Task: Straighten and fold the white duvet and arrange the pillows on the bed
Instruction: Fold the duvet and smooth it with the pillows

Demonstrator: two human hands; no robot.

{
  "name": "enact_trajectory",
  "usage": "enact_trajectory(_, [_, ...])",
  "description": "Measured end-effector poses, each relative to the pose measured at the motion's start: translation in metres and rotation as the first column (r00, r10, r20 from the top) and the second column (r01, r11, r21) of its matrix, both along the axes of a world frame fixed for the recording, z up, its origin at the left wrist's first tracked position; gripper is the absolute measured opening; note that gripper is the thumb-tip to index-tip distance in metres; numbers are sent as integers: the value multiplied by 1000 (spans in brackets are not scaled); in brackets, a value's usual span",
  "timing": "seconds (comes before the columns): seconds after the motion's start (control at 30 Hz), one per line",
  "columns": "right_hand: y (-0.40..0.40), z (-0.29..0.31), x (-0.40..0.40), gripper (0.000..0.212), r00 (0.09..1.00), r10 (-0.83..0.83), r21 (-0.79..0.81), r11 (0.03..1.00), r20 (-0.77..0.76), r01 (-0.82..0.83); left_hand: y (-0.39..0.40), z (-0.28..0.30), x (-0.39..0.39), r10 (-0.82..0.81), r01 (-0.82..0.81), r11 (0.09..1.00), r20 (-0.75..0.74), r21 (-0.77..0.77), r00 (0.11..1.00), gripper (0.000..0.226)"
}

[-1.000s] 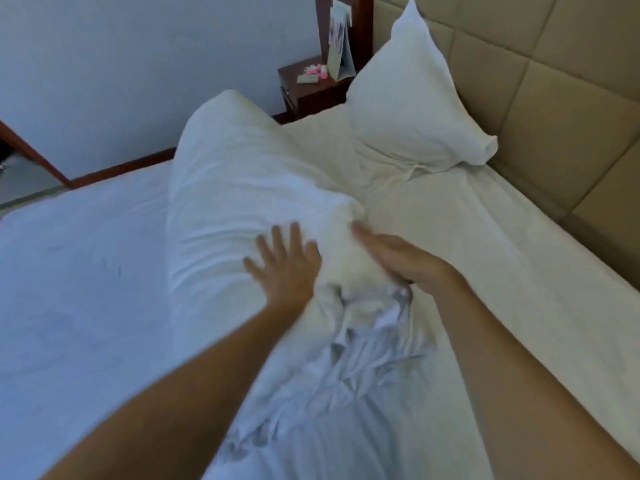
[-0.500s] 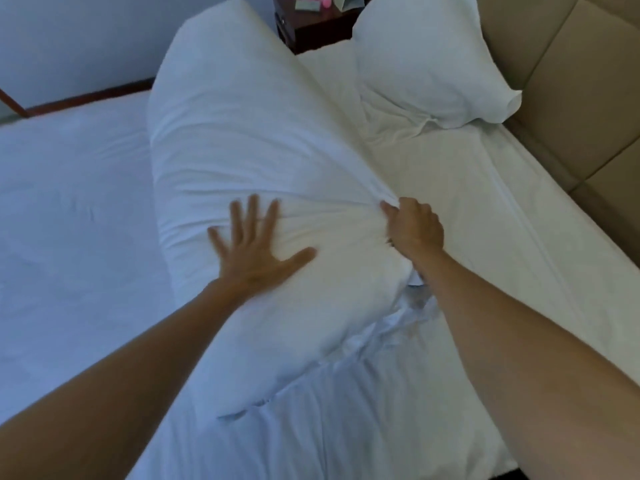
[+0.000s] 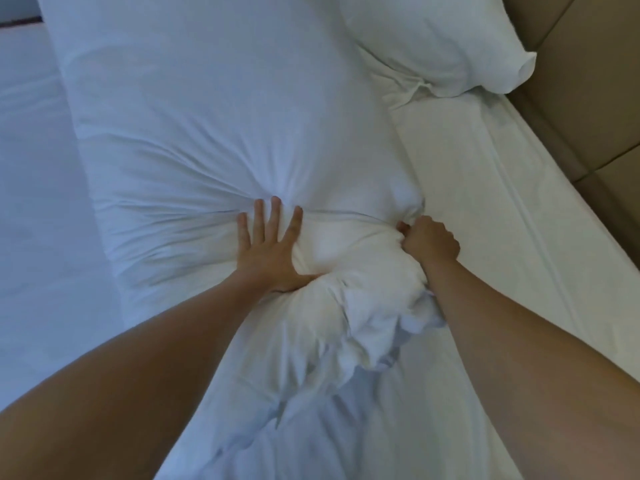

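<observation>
A large white pillow (image 3: 214, 109) lies lengthwise across the middle of the bed. My left hand (image 3: 268, 242) presses flat on its near end, fingers spread, thumb tucked under a bunched fold. My right hand (image 3: 431, 240) is a fist gripping the pillowcase's loose edge at the pillow's right side. The slack case end (image 3: 374, 323) is crumpled between my forearms. A second white pillow (image 3: 440, 39) leans at the top right against the headboard. White bedding (image 3: 346, 427) lies rumpled under my arms.
A tan padded headboard (image 3: 581, 98) runs down the right side. The white bed sheet (image 3: 491, 209) lies flat between pillow and headboard, and more flat sheet (image 3: 38, 220) stretches to the left.
The view has dropped closer to the bed. My left hand pressed deeper into the pillow, and my right hand kept its fisted grip while the case end bunched up.
</observation>
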State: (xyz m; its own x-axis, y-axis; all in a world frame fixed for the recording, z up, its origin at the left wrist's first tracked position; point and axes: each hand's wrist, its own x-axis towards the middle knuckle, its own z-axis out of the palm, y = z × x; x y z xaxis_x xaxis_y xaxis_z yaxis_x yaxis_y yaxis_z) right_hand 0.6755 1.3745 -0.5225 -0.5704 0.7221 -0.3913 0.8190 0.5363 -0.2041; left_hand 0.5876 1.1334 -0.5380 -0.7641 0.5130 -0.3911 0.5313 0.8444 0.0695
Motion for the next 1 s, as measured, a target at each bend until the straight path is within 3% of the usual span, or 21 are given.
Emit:
enact_trajectory(0.1, [-13,16,-21,73,987,137,160,976,82,-149,0,1,-7,35,-34,998,30,-44,999,129])
enact_trajectory(0.2, [-43,48,-35,94,978,188,260,952,-87,-160,-5,13,-4,60,-57,997,45,-60,997,130])
enact_trajectory(0.3, [-88,62,-37,88,943,234,132,969,-237,-207,-17,34,6,90,-88,996,92,-26,992,130])
enact_trajectory(0.4, [-109,41,-7,109,912,399,125,914,-91,-387,-49,52,21,51,-41,997,141,-72,989,131])
enact_trajectory(0.47, [-104,24,9,117,904,420,80,907,-80,-414,-75,53,31,16,7,991,165,-135,986,136])
enact_trajectory(0.63, [-94,17,-5,123,911,411,20,912,-23,-411,-70,46,22,23,8,988,201,-154,979,145])
enact_trajectory(0.7, [-93,24,-6,122,910,407,3,913,-79,-408,-66,54,18,11,19,990,218,-138,976,143])
enact_trajectory(0.83, [-103,48,-22,114,859,448,132,894,-247,-429,-93,87,0,-66,79,996,249,-45,966,110])
enact_trajectory(0.9, [-115,62,-56,111,809,522,268,847,-269,-458,-109,107,-19,-40,30,996,128,83,991,94])
enact_trajectory(1.0, [-134,87,-123,110,774,561,344,818,-295,-462,-114,125,-62,53,21,974,-313,227,948,86])
